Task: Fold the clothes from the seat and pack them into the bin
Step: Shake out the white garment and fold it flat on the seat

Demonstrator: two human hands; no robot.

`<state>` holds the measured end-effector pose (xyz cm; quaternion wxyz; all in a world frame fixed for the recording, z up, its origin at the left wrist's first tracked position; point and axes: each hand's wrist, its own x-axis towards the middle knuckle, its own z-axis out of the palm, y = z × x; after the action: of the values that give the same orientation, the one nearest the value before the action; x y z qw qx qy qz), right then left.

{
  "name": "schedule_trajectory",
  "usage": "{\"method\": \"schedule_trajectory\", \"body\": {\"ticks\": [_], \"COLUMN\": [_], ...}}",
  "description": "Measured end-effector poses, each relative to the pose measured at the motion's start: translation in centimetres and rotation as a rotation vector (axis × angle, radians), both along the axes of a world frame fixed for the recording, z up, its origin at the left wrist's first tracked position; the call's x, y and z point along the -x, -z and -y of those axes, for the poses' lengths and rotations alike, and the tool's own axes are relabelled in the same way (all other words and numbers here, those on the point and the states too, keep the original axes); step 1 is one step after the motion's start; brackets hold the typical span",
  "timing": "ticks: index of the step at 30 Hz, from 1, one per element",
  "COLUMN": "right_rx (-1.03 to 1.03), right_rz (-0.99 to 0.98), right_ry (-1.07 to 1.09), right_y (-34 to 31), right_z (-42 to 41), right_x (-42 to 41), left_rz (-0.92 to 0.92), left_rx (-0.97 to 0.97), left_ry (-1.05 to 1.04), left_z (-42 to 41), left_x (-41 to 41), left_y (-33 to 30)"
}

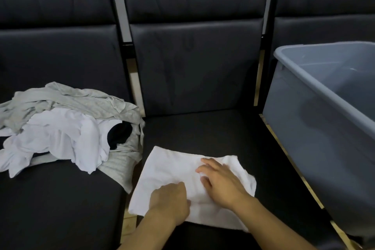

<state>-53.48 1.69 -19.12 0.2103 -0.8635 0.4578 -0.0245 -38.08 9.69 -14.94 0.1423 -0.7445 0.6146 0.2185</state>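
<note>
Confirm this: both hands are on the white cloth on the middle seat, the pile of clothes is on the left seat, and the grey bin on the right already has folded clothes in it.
Not quite. In the head view the grey bin shows no clothes in the part visible. The rest holds: the left hand and right hand are on the white cloth, with the pile of clothes on the left seat.

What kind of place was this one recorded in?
Probably a waiting area or hall with linked seating, not a laundry room: a row of black padded seats with metal frames between them, a heap of clothes on one and a grey bin on another.
</note>
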Motion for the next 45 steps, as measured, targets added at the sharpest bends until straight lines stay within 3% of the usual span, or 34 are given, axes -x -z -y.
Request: {"method": "schedule_trajectory", "body": {"ticks": [5,9,12,16,19,24,31,35,37,41,45], "right_rx": [-0.047,-0.054,-0.109,-0.221,-0.343,-0.409,-0.474,-0.523,-0.462,-0.273,-0.301], "right_rz": [-0.237,-0.229,0.002,-0.112,-0.172,-0.158,0.194,0.514,0.608,0.842,1.084], "right_ry": [0.073,0.136,0.347,0.606,0.633,0.637,0.66,0.722,0.729,0.671,0.573], "right_y": [-1.5,-2.4,-2.8,-2.6,-2.0,-1.6,-1.4,-1.2,-1.1,-2.6,-4.9], "right_z": [-2.0,-2.2,-0.7,1.2,0.9,0.0,0.2,0.3,0.4,0.2,-0.9], "right_x": [-0.1,0.5,2.0,3.9,3.2,0.9,1.7,1.8,1.8,1.6,1.3], "left_rz": [0.12,-0.114,-0.164,-0.088,-0.086,-0.242,-0.499,-0.767,-0.825,-0.912,-1.071], "left_rx": [0.141,0.185,0.222,0.322,0.23,0.207,0.257,0.381,0.532,0.8,0.953], "left_ry": [0.057,0.086,-0.042,-0.434,-0.488,-0.471,-0.62,-0.823,-0.877,-0.828,-0.733], "left_z": [1.0,1.6,1.6,2.1,2.5,3.2,3.6,3.6,3.7,2.9,2.0], "left_x": [-1.5,-2.9,-2.9,-2.3,-1.7,-0.7,-1.7,-1.9,-1.9,-1.3,-0.3], "left_y": [0.6,1.9,2.5,2.4,2.4,2.5,3.5,3.5,3.7,1.3,-1.3]}}
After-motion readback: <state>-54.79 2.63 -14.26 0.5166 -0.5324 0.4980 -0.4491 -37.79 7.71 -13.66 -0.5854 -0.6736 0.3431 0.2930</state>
